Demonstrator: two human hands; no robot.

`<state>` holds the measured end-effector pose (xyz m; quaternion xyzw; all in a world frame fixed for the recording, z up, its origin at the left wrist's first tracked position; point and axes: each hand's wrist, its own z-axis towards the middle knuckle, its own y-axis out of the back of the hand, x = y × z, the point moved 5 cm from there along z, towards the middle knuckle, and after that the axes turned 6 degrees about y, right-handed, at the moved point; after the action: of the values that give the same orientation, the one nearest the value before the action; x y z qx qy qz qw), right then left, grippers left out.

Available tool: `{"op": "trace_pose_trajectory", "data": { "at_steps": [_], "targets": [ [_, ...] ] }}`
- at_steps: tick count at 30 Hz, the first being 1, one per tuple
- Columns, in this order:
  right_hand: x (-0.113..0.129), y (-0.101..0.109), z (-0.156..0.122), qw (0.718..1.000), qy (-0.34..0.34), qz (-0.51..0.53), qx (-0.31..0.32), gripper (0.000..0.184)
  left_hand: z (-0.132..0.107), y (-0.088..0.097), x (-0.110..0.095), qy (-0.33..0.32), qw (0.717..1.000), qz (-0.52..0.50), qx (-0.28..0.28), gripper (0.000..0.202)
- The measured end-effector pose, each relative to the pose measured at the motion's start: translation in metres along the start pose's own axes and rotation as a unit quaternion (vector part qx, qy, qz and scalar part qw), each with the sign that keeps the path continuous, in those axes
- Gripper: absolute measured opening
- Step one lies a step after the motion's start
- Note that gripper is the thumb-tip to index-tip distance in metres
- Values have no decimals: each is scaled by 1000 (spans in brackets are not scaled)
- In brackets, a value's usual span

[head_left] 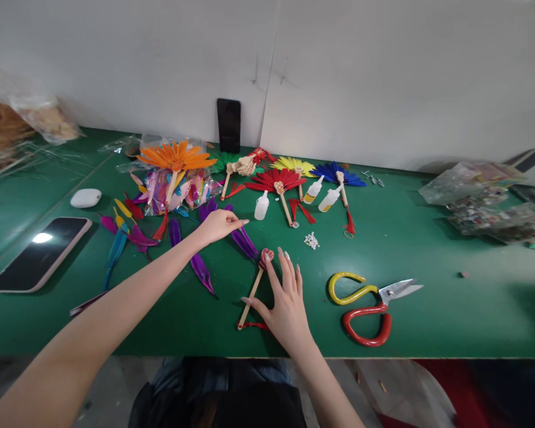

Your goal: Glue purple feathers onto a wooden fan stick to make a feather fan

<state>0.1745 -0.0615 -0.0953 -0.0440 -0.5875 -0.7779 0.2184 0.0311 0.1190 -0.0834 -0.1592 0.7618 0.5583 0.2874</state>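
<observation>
My left hand (220, 226) hangs over the purple feathers (245, 242), thumb and fingertips closed in a pinch; what they hold, if anything, is too small to make out. Fingers spread, my right hand (288, 300) rests on a small fan handle. Its thumb touches the wooden stick (252, 292), and its index finger lies on the round red-patterned head (266, 256). A purple feather reaches that head from the upper left. From the stick's lower end runs a red tassel (256, 326), partly under my right hand.
Scissors (383, 293) lie at right, near white beads (311, 241). Glue bottles (261, 205) stand before finished feather fans (279, 185). A phone (229, 125) leans on the wall; another phone (40, 254) lies left, beside a white case (85, 198). Bagged materials (485, 202) sit far right.
</observation>
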Motion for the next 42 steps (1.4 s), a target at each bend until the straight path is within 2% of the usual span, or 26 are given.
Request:
{"op": "trace_pose_trajectory", "data": {
  "at_steps": [4, 10, 22, 28, 34, 42],
  "targets": [
    [0, 0, 0, 1000, 9, -5, -3, 78, -2, -1, 1, 0, 1000, -15, 16, 46],
    [1, 1, 0, 1000, 16, -7, -4, 73, -2, -5, -1, 3, 998, -34, 47, 37],
    [1, 1, 0, 1000, 9, -5, 6, 72, -6, 0, -4, -15, 990, -126, 58, 29],
    [1, 1, 0, 1000, 9, -3, 9, 71, -10, -2, -5, 2, 985, -152, 82, 37],
    [1, 1, 0, 1000, 7, -5, 11, 72, -10, -2, -17, -7, 986, -140, 95, 36],
    [1, 0, 0, 1000, 2, 0, 6, 78, -8, -4, -12, 3, 981, -156, 114, 33]
  ]
}}
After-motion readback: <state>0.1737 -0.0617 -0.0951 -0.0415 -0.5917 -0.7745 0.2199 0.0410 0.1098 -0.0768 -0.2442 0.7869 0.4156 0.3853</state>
